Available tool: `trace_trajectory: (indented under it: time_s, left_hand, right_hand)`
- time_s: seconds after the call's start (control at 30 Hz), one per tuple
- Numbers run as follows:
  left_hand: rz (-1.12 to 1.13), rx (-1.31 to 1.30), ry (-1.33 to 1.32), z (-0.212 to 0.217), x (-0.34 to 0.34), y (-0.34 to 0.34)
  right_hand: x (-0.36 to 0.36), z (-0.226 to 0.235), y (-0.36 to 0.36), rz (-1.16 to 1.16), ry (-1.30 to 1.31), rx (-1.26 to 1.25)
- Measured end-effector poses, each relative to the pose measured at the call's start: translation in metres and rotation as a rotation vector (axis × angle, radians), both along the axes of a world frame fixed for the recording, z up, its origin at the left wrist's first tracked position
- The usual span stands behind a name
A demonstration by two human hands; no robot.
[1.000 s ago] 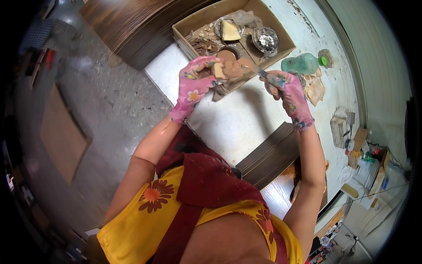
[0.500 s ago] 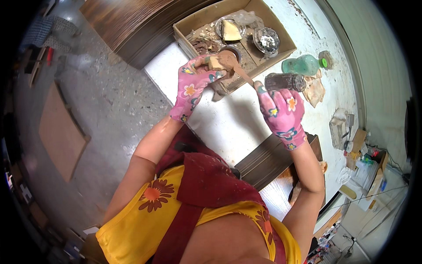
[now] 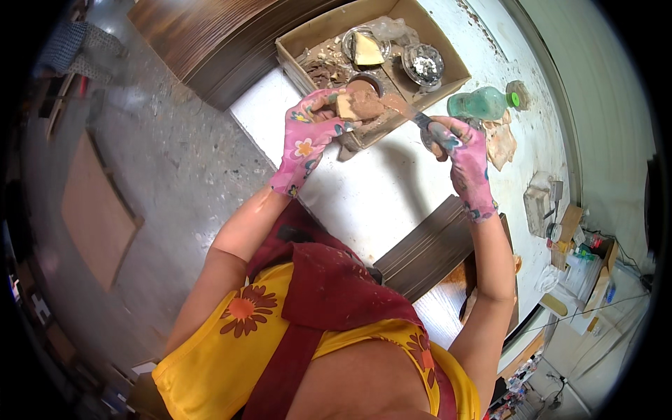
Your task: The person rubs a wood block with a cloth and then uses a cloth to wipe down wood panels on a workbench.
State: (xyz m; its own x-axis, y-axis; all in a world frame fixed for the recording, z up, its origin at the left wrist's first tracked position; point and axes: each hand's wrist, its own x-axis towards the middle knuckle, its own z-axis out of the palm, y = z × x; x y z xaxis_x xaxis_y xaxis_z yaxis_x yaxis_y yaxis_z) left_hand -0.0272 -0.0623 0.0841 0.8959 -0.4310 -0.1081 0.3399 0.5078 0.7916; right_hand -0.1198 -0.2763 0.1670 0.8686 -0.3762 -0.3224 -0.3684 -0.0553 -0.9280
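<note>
My left hand (image 3: 306, 143), in a pink flowered glove, is closed on a pale yellow spreader (image 3: 344, 107). A lump of brown putty (image 3: 366, 105) covers much of the spreader's face. My right hand (image 3: 467, 161), gloved alike, grips a putty knife (image 3: 420, 119) by its handle. Its blade points left toward the lump and carries brown putty near the tip. Both tools are over the near edge of a cardboard box (image 3: 455, 75). A round brown container (image 3: 376, 82) shows just behind the putty. My right hand mostly hides a dark jar on the table.
Inside the box are a jar with a yellow scraper (image 3: 367, 50) and a jar of whitish bits (image 3: 425, 66). A green bottle (image 3: 483, 104) lies right of it, near a crumpled cloth (image 3: 501, 145). Dark wooden panels (image 3: 427, 245) border the white table (image 3: 350, 203).
My right hand has turned and shifted slightly up, bringing the knife's metal blade into view. The putty on the spreader looks more spread out. My left hand barely moved.
</note>
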Motion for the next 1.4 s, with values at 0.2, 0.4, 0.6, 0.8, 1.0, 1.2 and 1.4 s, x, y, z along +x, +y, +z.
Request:
trace_trajectory:
  time_s: [0.2, 0.4, 0.6, 0.8, 1.0, 1.2, 1.4]
  left_hand:
    - [-0.036, 0.044, 0.001, 0.008, -0.002, -0.001]
    - [-0.016, 0.016, -0.026, 0.0, -0.002, -0.002]
    - [-0.033, 0.114, 0.034, 0.019, -0.006, -0.006]
    - [0.001, 0.074, 0.139, 0.013, -0.004, -0.006]
    - [0.029, -0.025, 0.039, -0.001, -0.005, -0.003]
    - [0.014, -0.073, -0.075, -0.002, -0.007, -0.001]
    - [0.0, -0.094, 0.018, 0.005, -0.006, 0.003]
  right_hand:
    - [0.004, 0.004, 0.015, 0.144, 0.072, 0.031]
    - [-0.002, 0.008, -0.006, 0.026, 0.082, -0.036]
    - [0.0, 0.011, 0.009, 0.387, -0.48, -1.293]
    - [-0.012, 0.016, 0.021, 0.608, -0.541, -1.755]
    - [-0.018, 0.032, 0.025, 0.52, -0.451, -1.312]
    - [-0.001, 0.006, 0.018, 0.064, 0.02, 0.0]
    - [0.001, 0.0, 0.003, -0.015, -0.044, 0.106]
